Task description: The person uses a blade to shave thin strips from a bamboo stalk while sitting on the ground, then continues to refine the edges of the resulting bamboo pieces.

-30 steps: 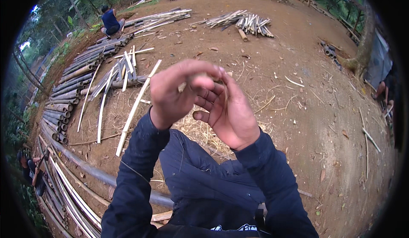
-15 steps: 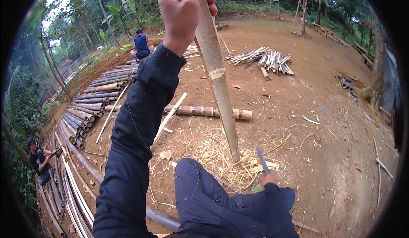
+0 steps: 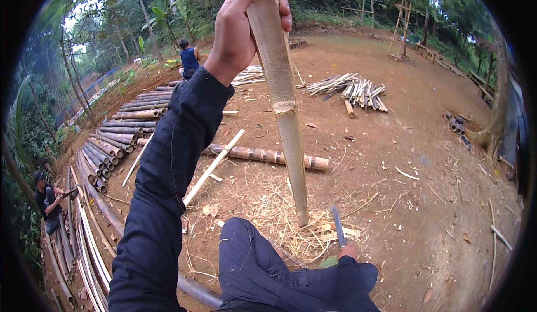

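A long split bamboo slat (image 3: 285, 116) stands almost upright before me, its lower end down at a heap of pale shavings (image 3: 285, 236). My left hand (image 3: 238, 29) is raised and wraps round the slat's top end, thumb on the near side and fingertips showing at the right edge. Low beside my right knee, my right hand (image 3: 349, 251) grips a machete (image 3: 339, 227). Its blade points away from me, just right of the shavings and apart from the slat. The machete's handle is hidden in my fist.
Behind the shavings lies a bamboo pole (image 3: 263, 154), with a pale strip (image 3: 215, 166) crossing it. Stacked bamboo poles (image 3: 120, 130) line the left. One person (image 3: 189, 57) sits far off; another (image 3: 50, 200) is at far left. Split sticks (image 3: 358, 91) lie piled beyond.
My left hand has come slightly lower and the slat's top is now in view; its lower end has shifted a little left. The right hand keeps hold of the machete.
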The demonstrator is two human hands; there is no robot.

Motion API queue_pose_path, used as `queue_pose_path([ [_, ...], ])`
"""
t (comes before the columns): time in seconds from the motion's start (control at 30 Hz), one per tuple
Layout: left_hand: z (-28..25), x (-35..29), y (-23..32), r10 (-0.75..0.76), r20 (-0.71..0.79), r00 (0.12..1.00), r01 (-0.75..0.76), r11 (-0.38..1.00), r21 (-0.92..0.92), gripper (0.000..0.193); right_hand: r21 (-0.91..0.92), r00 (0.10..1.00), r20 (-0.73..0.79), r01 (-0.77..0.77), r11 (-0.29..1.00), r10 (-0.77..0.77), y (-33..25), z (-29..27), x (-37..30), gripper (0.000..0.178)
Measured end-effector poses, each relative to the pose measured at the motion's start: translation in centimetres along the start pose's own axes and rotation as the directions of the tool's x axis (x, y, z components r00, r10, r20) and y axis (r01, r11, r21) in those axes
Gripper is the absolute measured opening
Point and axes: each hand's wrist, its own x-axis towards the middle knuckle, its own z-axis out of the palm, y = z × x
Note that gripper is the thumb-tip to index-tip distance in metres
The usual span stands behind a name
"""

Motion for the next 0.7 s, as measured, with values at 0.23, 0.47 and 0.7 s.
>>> queue_pose_path([
  [0.23, -0.8, -0.3, 2.1, -0.187, 0.149, 0.971, 0.141, 0.951, 0.274, 0.026, 0.486, 0.987, 0.090, 0.071, 0.871, -0.131, -4.7, -10.4, -4.6, 0.048],
  [0.47, -0.9, 0.0, 3.2, -0.240, 0.011, 0.971, 0.191, 0.798, 0.572, 0.030, 0.536, 0.683, -0.711, 0.682, 0.498, -0.170, -4.9, -25.9, -10.1, 0.037],
  [0.7, -0.5, 0.3, 3.8, -0.283, 0.040, 0.958, 0.207, 0.784, 0.585, 0.031, 0.635, 0.619, -0.722, 0.770, 0.057, -0.310, -8.5, -55.8, -21.8, 0.057],
])
